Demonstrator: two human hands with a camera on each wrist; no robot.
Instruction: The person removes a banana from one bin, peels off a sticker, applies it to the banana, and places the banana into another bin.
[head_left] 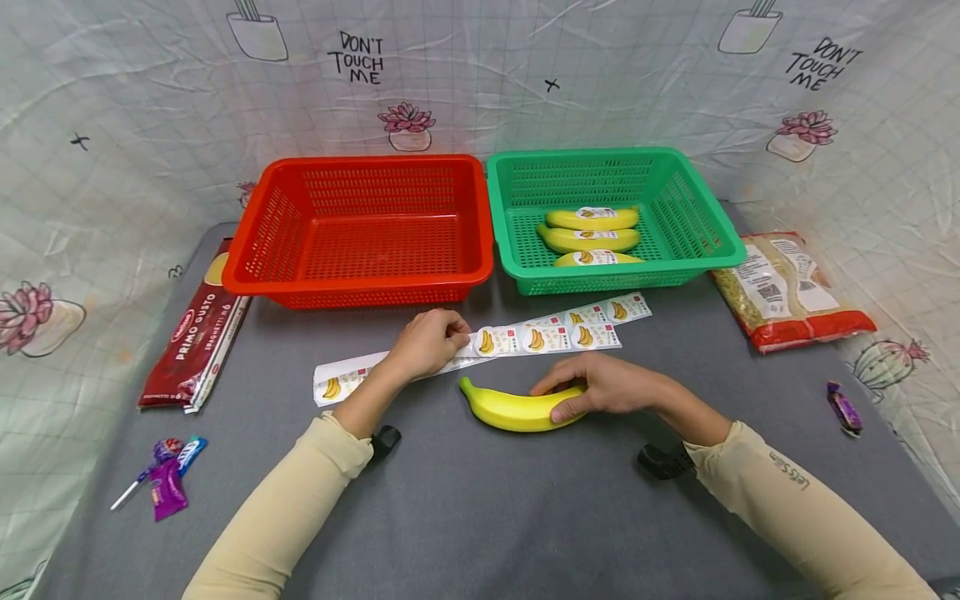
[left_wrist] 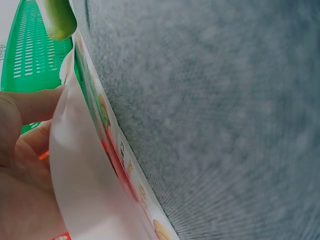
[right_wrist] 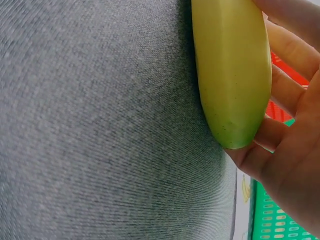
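Head view: the left hand (head_left: 427, 342) pinches a sticker strip (head_left: 525, 337) lying on the grey counter (head_left: 480, 500); the right hand (head_left: 600, 385) curls round a banana (head_left: 510, 410) just before it, below the green basket (head_left: 720, 221).
Left wrist: fingers (left_wrist: 30, 102) pinch the strip (left_wrist: 85, 180).
Right wrist: fingers (right_wrist: 280, 100) grip the banana (right_wrist: 230, 70).

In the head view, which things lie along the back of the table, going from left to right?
Dark red spaghetti packet → empty red plastic basket → green plastic basket with labelled yellow bananas → clear bag of pale grains with red edge.
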